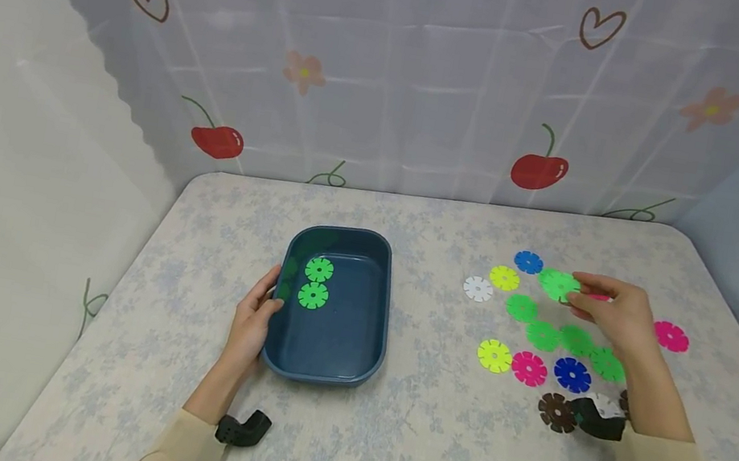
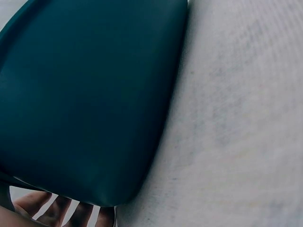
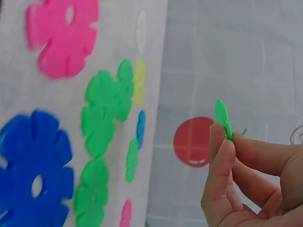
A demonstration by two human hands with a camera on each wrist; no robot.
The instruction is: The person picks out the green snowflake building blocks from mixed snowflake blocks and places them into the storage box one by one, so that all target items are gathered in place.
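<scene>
My right hand (image 1: 609,307) pinches a green snowflake disc (image 3: 222,116) between thumb and fingertips, above the scattered discs on the right of the table. Thumb over its rim and fingers along the outer wall, my left hand (image 1: 251,321) grips the left side of a dark blue plastic tray (image 1: 342,348). Inside that tray lie two green discs (image 1: 314,295), one behind the other. Several more green discs (image 1: 542,336) lie on the table below my right hand. The left wrist view is mostly filled by the tray's outer wall (image 2: 94,104).
Around the green discs lie yellow discs (image 1: 494,356), pink discs (image 1: 529,369), blue discs (image 1: 572,375), a white disc (image 1: 478,289) and a brown disc (image 1: 557,413). Behind the patterned tablecloth (image 1: 416,434) hangs a printed curtain (image 1: 433,70).
</scene>
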